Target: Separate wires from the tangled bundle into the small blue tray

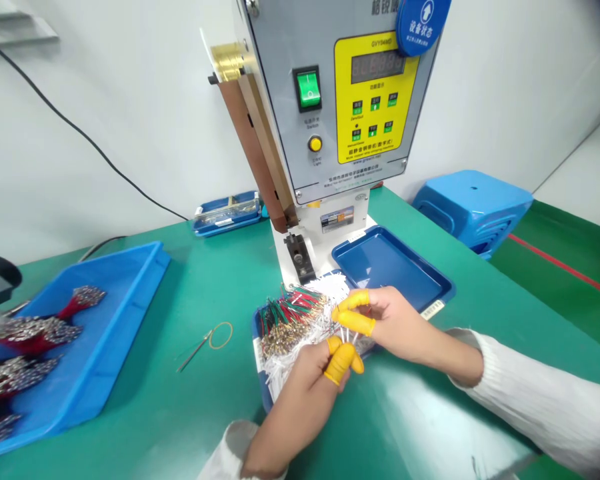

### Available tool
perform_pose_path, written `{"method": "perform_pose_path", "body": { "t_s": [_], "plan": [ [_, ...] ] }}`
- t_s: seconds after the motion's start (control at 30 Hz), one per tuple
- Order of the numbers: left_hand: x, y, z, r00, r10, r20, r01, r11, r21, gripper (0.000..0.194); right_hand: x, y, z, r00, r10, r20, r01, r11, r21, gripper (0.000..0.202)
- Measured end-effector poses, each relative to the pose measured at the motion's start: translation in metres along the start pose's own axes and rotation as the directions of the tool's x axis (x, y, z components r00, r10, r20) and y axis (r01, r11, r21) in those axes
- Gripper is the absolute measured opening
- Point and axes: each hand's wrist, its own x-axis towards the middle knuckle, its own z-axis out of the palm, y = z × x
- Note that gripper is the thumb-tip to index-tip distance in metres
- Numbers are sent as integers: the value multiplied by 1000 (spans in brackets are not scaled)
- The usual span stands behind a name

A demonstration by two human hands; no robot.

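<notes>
My left hand (pixel 307 383), with yellow finger cots on its fingertips, pinches a few thin wires with white ends (pixel 349 336). Just above and to the right, my right hand (pixel 393 323), also in yellow finger cots, has its thumb and fingers closed at the other end of these wires. Their exact grip is partly hidden by the fingers. Under both hands lies a blue tray (pixel 258 363), filled with red, green and black wires (pixel 295 307) with brass-coloured ends and many white strips or sleeves (pixel 280 370).
A grey machine (pixel 275 80) with a yellow control panel stands behind the tray. An additional blue tray (pixel 390 267) lies at right. A large blue bin (pixel 105 347) with wire bundles is at left. A loose wire (pixel 195 353) lies between. A blue stool (pixel 473 200) stands beyond.
</notes>
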Motion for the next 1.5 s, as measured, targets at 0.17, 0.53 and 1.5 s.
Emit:
{"method": "perform_pose_path", "body": {
  "t_s": [0.17, 0.53, 1.5],
  "plan": [
    [-1, -3, -1, 1000, -2, 12, 2, 1000, 12, 26, -1, 0, -1, 1000, -28, 0, 28, 1000, 7, 14],
    [-1, -13, 0, 990, -14, -140, 1, 996, -94, 36, -1, 2, -1, 998, -55, 6, 55, 995, -79, 23],
    [5, 4, 4, 989, -37, -143, -1, 966, -260, 22, -4, 3, -2, 992, -129, -1, 125, 964, -236, 17]
  ]
}}
